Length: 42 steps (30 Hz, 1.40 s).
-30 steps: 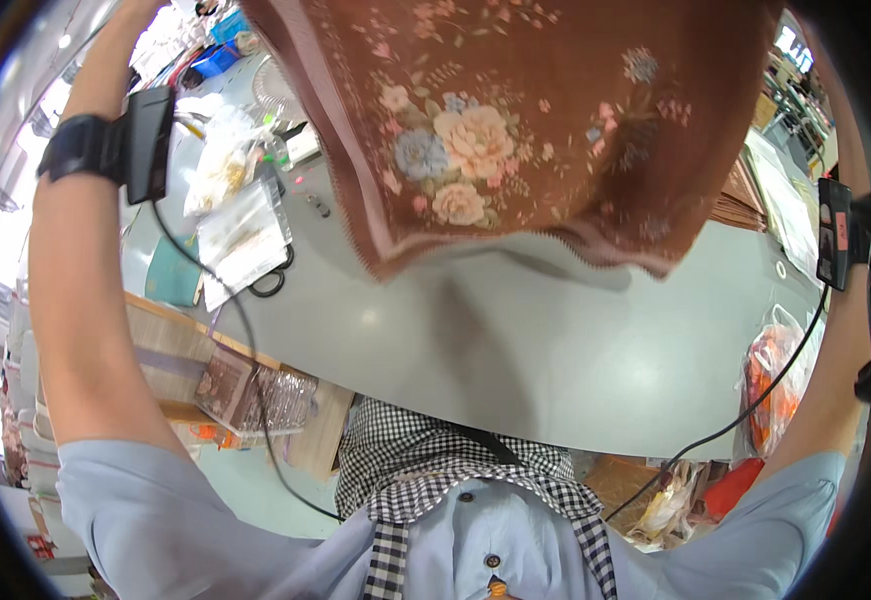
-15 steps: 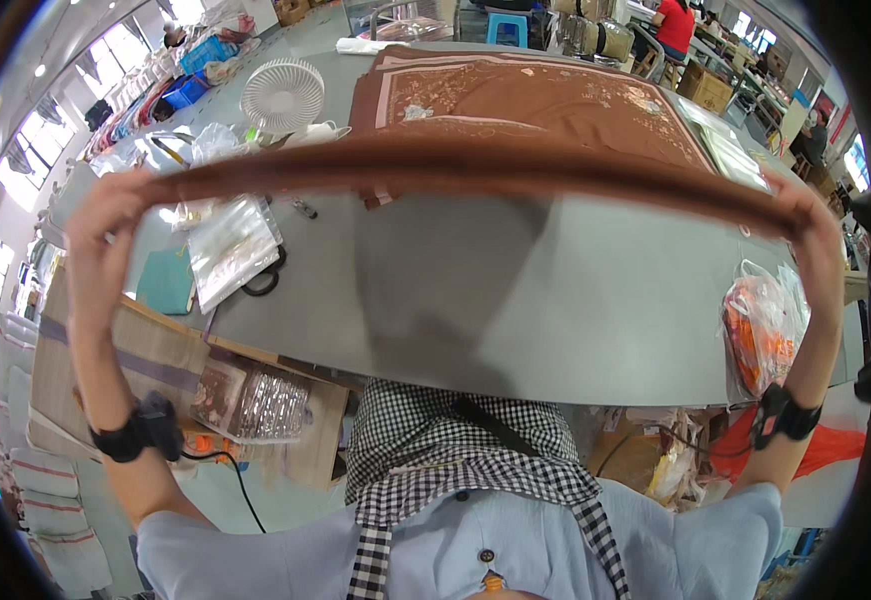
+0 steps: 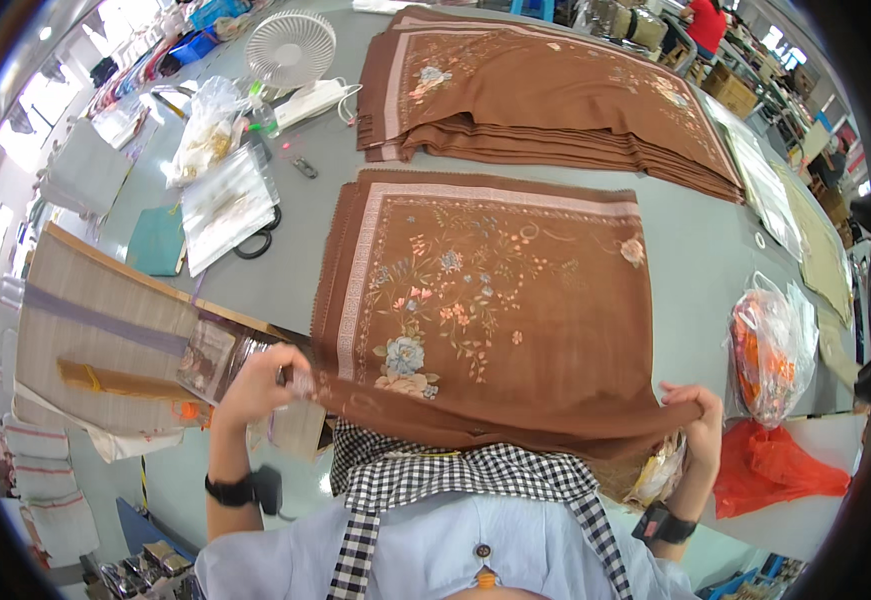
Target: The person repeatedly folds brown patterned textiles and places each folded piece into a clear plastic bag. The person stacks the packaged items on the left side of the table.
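A brown scarf (image 3: 555, 300) with printed flowers and a pale pink border lies spread over the grey table in front of me. Its near edge is lifted and hangs slack at the table's front. My left hand (image 3: 267, 385) pinches the near left corner, and my right hand (image 3: 693, 415) grips the near right corner. Both hands are closed on the cloth, level with my checked apron (image 3: 495, 475). Beyond it lies a thick stack of folded brown scarves (image 3: 555, 95) in the same print, its near side showing several layers.
On the left are a white fan (image 3: 291, 50), clear plastic bags (image 3: 230, 205), black-handled scissors (image 3: 255, 240) and a teal booklet (image 3: 158, 240). On the right stand a bag with orange contents (image 3: 767, 345) and flat clear packets (image 3: 755, 170). A red bag (image 3: 775, 470) hangs below.
Both hands have come down and toward me, and closer together. The scarf, stretched taut above the table before, now lies spread on it with its near edge still held.
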Each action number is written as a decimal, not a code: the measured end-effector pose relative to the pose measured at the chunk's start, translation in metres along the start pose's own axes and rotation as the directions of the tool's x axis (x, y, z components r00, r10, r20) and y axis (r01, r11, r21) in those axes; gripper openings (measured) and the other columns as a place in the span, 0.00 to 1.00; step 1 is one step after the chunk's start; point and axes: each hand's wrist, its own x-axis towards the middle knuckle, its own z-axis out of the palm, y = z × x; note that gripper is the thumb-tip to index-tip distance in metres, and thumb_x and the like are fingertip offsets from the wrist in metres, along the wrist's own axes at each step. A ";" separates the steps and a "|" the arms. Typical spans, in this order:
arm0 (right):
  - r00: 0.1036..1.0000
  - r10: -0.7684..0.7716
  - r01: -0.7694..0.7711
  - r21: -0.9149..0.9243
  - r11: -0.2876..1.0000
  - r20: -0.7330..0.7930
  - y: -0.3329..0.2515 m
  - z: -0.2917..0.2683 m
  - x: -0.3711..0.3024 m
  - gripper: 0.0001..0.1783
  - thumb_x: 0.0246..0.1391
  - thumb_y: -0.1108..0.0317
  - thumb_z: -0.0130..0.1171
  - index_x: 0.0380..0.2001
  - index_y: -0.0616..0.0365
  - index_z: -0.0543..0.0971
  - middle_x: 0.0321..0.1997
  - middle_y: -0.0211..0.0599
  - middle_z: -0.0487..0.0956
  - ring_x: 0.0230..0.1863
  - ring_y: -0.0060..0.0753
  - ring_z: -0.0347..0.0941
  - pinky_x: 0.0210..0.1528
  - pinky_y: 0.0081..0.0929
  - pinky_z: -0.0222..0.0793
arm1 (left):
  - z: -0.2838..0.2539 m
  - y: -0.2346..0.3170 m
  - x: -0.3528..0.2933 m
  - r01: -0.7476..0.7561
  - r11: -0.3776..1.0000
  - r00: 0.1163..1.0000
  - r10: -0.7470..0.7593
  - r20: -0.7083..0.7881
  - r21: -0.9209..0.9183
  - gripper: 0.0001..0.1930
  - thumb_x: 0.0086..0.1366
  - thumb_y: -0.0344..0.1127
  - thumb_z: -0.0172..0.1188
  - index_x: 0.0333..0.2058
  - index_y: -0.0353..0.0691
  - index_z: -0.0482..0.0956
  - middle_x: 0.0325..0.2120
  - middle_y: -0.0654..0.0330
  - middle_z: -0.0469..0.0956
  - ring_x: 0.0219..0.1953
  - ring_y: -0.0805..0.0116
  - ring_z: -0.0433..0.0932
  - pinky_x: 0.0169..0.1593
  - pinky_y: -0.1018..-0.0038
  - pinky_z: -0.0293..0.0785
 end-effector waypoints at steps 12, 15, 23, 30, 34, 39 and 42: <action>0.908 -0.270 0.067 -0.526 0.848 -0.319 0.091 0.044 0.140 0.09 0.62 0.72 0.51 0.42 0.67 0.75 0.32 0.49 0.79 0.36 0.42 0.75 0.42 0.32 0.70 | 0.026 -0.069 0.142 0.072 0.979 0.970 -0.113 -0.213 -0.190 0.27 0.54 0.22 0.64 0.54 0.38 0.70 0.43 0.59 0.76 0.46 0.68 0.75 0.52 0.72 0.70; 0.870 -0.448 0.190 -0.699 0.690 -0.206 0.079 0.044 0.138 0.13 0.55 0.77 0.55 0.45 0.62 0.77 0.38 0.44 0.80 0.47 0.41 0.74 0.48 0.35 0.69 | 0.019 -0.069 0.147 0.069 0.995 0.969 -0.083 -0.233 -0.066 0.26 0.51 0.26 0.68 0.50 0.40 0.72 0.40 0.55 0.77 0.44 0.60 0.76 0.51 0.67 0.70; 0.904 -0.298 0.400 -0.851 0.340 0.305 0.061 0.025 0.162 0.09 0.44 0.78 0.59 0.31 0.56 0.76 0.38 0.33 0.76 0.43 0.39 0.71 0.53 0.35 0.61 | -0.008 -0.063 0.171 -0.053 0.982 0.996 0.038 0.084 0.181 0.16 0.48 0.28 0.71 0.34 0.36 0.73 0.31 0.59 0.76 0.34 0.66 0.75 0.40 0.71 0.72; 0.844 -0.266 0.534 -0.780 0.327 0.466 0.052 0.013 0.167 0.04 0.46 0.76 0.55 0.25 0.53 0.74 0.31 0.31 0.75 0.43 0.38 0.70 0.55 0.41 0.58 | -0.016 -0.057 0.186 -0.091 0.949 0.978 0.029 0.207 0.301 0.10 0.49 0.33 0.71 0.30 0.37 0.81 0.25 0.56 0.81 0.30 0.63 0.80 0.37 0.69 0.74; 0.852 -0.077 0.520 -0.854 -0.006 0.519 0.029 -0.002 0.161 0.06 0.47 0.73 0.55 0.25 0.50 0.81 0.32 0.31 0.76 0.47 0.37 0.69 0.62 0.49 0.54 | -0.048 -0.032 0.171 -0.092 0.935 0.991 0.054 0.118 0.342 0.09 0.50 0.34 0.69 0.28 0.36 0.84 0.26 0.54 0.82 0.30 0.62 0.81 0.38 0.70 0.75; 0.908 -0.274 0.320 -0.947 -0.033 0.316 -0.104 -0.037 0.170 0.02 0.40 0.69 0.62 0.19 0.50 0.78 0.32 0.35 0.72 0.44 0.42 0.68 0.56 0.48 0.58 | -0.134 0.055 0.134 -0.145 0.843 0.960 0.247 -0.132 0.518 0.06 0.54 0.32 0.65 0.30 0.37 0.84 0.27 0.58 0.82 0.30 0.67 0.79 0.40 0.72 0.73; 0.738 -0.645 0.406 -0.893 0.192 0.197 -0.212 -0.093 0.175 0.01 0.45 0.76 0.59 0.23 0.61 0.79 0.43 0.33 0.75 0.49 0.35 0.71 0.48 0.30 0.68 | -0.206 0.139 0.101 -0.201 0.717 0.820 0.496 -0.285 0.668 0.07 0.61 0.32 0.61 0.36 0.36 0.82 0.27 0.63 0.81 0.31 0.73 0.77 0.38 0.75 0.72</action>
